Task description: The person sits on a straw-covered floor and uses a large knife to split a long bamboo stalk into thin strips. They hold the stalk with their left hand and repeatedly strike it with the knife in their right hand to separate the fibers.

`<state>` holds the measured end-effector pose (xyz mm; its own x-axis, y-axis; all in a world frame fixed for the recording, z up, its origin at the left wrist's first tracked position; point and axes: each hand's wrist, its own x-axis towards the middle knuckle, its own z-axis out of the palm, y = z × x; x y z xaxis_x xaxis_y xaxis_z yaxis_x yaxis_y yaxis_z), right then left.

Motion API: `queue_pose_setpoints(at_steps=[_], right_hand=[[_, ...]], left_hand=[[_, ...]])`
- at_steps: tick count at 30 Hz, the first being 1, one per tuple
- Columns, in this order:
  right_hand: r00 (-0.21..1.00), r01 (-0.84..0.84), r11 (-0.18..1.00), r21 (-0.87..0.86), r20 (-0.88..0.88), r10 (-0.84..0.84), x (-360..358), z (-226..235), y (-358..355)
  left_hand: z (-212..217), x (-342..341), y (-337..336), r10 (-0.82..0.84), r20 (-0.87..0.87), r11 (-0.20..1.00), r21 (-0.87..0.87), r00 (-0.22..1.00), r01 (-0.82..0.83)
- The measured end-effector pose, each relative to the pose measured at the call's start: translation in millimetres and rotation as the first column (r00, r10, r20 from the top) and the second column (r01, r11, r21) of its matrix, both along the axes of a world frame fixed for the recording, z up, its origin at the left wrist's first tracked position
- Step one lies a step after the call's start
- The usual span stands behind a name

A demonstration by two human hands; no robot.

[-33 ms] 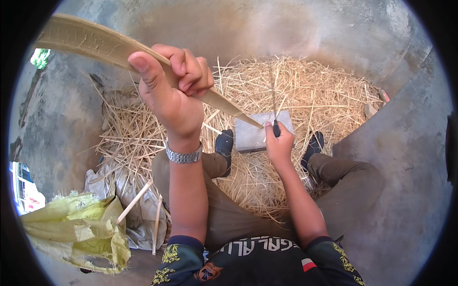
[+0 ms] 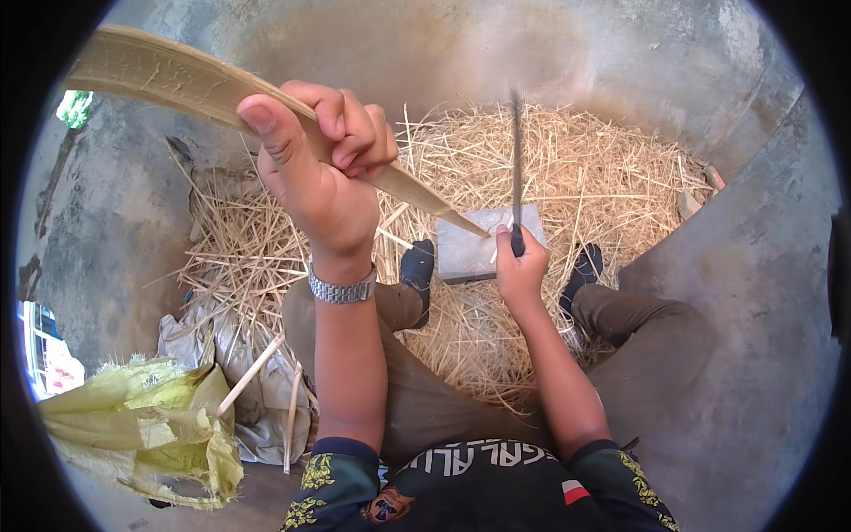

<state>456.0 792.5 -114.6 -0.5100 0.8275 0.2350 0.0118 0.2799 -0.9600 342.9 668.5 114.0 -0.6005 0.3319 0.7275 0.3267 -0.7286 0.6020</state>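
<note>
Left hand (image 2: 324, 191): fist closed round the long pale strip (image 2: 177, 84), tip resting on the grey block (image 2: 486, 244).
Right hand (image 2: 521, 266): gripping the upright blade (image 2: 516, 160) at that tip.
Technique: keep strip steady, cut away from fingers.
Around: straw (image 2: 620, 177) on the floor.

Pale flat bamboo strip (image 2: 204, 89) is slanting from upper left down onto the grey block (image 2: 483, 248); its pointed tip is resting there. Dark knife (image 2: 517, 168) is standing upright, blade up, beside that tip.
</note>
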Motion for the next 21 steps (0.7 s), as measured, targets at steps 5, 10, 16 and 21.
queue_pose_setpoints(at_steps=[5,10,16,21], right_hand=[[0.889,0.018,0.994,-0.11,0.457,0.034,14.0,-140.5,11.4],[0.682,0.099,0.978,-0.184,0.728,0.068,28.2,-154.7,13.6],[0.834,0.017,0.998,-0.053,0.551,0.015,12.4,-92.8,14.6],[0.998,-0.044,0.994,-0.101,0.042,0.049,1.3,-1.9,-1.6]], left_hand=[[2.0,2.1,1.5,-0.002,-0.021,1.0,-0.025,1.0,0.002],[2.6,4.2,3.8,0.075,-0.011,0.997,-0.015,0.997,-0.076],[3.2,-4.1,4.6,0.151,0.02,0.988,-0.011,0.988,-0.151],[2.7,-6.3,2.4,0.118,0.031,0.993,0.007,0.993,-0.118]])
